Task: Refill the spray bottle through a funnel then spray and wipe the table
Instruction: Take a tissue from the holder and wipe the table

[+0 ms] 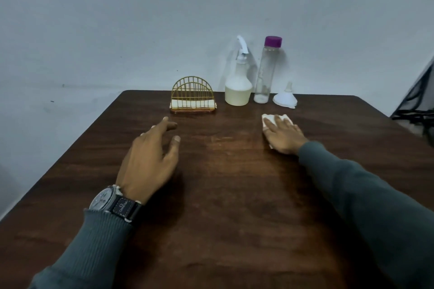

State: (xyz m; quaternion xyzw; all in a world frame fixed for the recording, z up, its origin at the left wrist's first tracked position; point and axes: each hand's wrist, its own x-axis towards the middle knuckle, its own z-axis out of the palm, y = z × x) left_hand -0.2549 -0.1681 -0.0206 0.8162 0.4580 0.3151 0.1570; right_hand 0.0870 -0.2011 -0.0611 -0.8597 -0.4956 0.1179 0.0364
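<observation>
My right hand lies flat with straight fingers on a white tissue, pressing it onto the dark wooden table. My left hand hovers over the table's left half, fingers relaxed and spread, holding nothing. At the far edge stands the spray bottle, partly filled with whitish liquid, its white trigger head on. Beside it on the right is a clear bottle with a purple cap, nearly empty. A white funnel rests upside down to the right of that.
A gold wire napkin holder with white tissues stands at the far edge, left of the spray bottle. A grey wall runs behind the table. Dark cables and a frame sit off the table's right side.
</observation>
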